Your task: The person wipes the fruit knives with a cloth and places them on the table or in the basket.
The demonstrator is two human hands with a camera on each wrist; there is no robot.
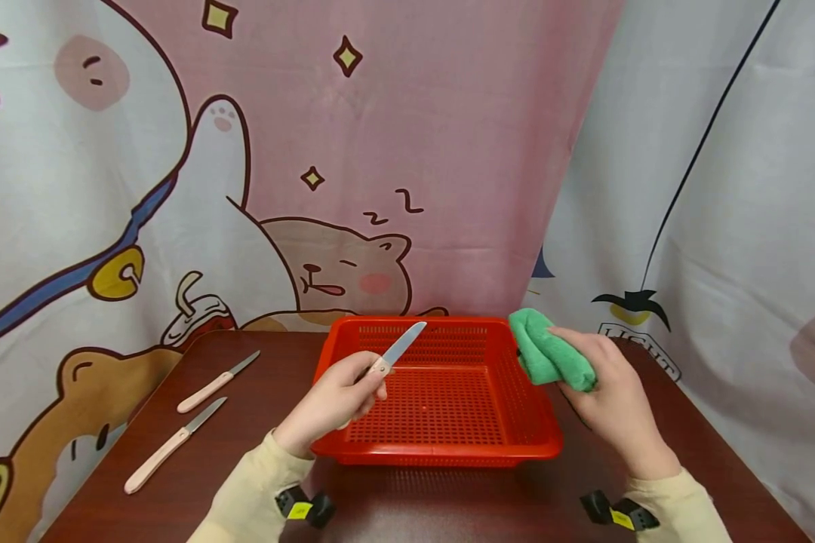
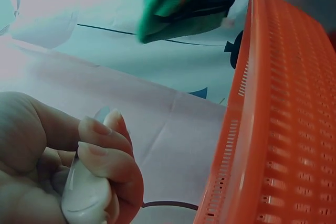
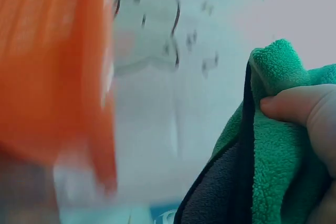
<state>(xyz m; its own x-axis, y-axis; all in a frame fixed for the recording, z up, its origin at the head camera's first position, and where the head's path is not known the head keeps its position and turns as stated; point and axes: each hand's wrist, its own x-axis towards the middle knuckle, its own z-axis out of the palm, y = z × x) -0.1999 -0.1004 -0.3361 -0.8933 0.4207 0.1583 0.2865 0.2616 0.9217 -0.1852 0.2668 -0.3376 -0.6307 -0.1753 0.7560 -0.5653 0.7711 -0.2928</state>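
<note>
My left hand (image 1: 336,396) grips a small knife (image 1: 404,345) by its pale handle, the blade pointing up and to the right over the basket's left part. In the left wrist view the fingers curl round the knife's handle (image 2: 86,195). My right hand (image 1: 611,392) holds a folded green cloth (image 1: 548,351) above the basket's right rim. The right wrist view shows the thumb pressed on the green cloth (image 3: 278,145), which has a dark underside. Between and below the hands stands a red perforated plastic basket (image 1: 441,451), with its holed floor in sight.
Two more knives lie on the dark wooden table (image 1: 244,452) to the left: one knife (image 1: 207,392) farther back, another knife (image 1: 170,446) nearer, both blades pointing away. A printed curtain (image 1: 462,151) hangs behind the table and along its sides.
</note>
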